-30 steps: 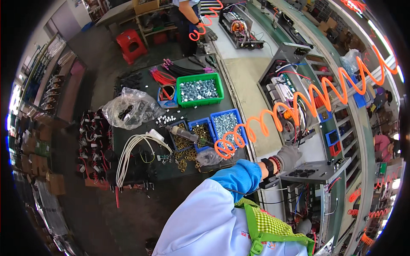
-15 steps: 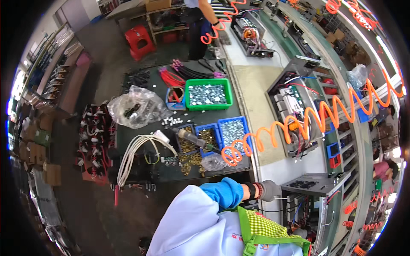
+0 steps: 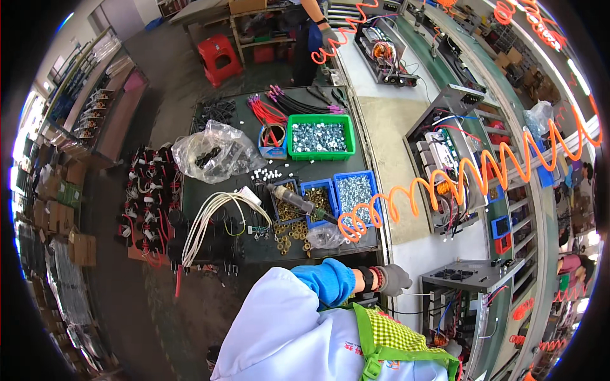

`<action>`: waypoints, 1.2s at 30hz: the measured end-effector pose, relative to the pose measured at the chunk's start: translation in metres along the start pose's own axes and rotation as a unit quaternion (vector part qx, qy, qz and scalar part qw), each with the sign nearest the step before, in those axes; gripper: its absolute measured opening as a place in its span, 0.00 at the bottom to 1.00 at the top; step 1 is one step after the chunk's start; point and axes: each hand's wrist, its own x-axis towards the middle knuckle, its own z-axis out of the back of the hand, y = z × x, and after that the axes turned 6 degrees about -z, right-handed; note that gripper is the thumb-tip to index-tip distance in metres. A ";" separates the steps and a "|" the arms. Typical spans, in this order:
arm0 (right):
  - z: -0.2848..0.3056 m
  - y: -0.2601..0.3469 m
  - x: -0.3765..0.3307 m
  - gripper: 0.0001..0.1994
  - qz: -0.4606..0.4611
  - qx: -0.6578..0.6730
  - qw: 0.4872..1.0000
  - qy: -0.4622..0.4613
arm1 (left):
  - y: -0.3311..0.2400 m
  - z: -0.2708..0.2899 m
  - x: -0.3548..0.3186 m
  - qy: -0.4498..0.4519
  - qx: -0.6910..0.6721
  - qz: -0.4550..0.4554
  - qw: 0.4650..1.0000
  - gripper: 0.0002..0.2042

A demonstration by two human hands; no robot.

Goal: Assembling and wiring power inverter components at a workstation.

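Note:
My left hand (image 3: 395,280), in a grey glove, is closed beside the left edge of an open metal case (image 3: 473,274). A thin white wire (image 3: 417,294) runs from under its fingers into that case. The case holds fans in its top panel and coloured wires inside. Low down by the case, a small part of my right hand (image 3: 453,348) shows in a grey glove; its fingers are hidden behind my apron and the case. A screwdriver-like power tool (image 3: 298,202) lies across the small bins, near the end of an orange coiled hose (image 3: 438,187).
On the dark side table are a green bin (image 3: 321,155) of metal hardware, a blue bin (image 3: 356,190) of screws, a plastic bag (image 3: 219,152) and a white cable bundle (image 3: 213,219). Another open case (image 3: 445,168) stands farther along the bench. A co-worker's gloved hand (image 3: 329,39) is at the far end.
The view has shifted slightly, so the table appears farther right. My left hand has moved a little left, away from the case, and more white wire shows. The co-worker's hand has moved up.

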 end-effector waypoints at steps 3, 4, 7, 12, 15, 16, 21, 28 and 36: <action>0.000 -0.014 0.005 0.11 0.031 0.064 0.997 0.032 | -0.011 0.000 -0.003 -0.007 -0.008 0.002 1.000 0.18; 0.000 -0.023 0.005 0.11 0.038 0.087 0.995 0.041 | -0.011 0.000 -0.002 -0.006 -0.004 0.002 1.000 0.18; 0.008 -0.057 0.013 0.12 0.068 0.148 0.984 0.071 | -0.016 -0.004 0.000 -0.008 0.001 0.012 1.000 0.18; 0.001 -0.108 0.019 0.12 0.112 0.266 0.949 0.126 | -0.040 -0.019 0.005 0.007 0.012 0.039 0.999 0.17; -0.006 -0.113 0.011 0.12 0.136 0.339 0.918 0.154 | -0.060 -0.028 0.008 -0.004 0.009 0.016 1.000 0.18; -0.008 -0.122 0.012 0.12 0.143 0.363 0.907 0.161 | -0.065 -0.034 0.010 -0.001 0.014 0.014 1.000 0.18; -0.010 -0.160 -0.015 0.12 0.196 0.379 0.830 0.360 | -0.102 -0.052 0.030 -0.014 0.009 -0.025 1.000 0.19; 0.101 -0.039 -0.180 0.18 0.237 0.419 0.788 0.383 | -0.198 -0.061 0.057 -0.113 -0.005 -0.224 0.968 0.32; 0.149 -0.039 -0.180 0.17 0.283 0.331 0.880 0.190 | -0.256 -0.085 0.091 0.008 -0.045 -0.256 0.966 0.10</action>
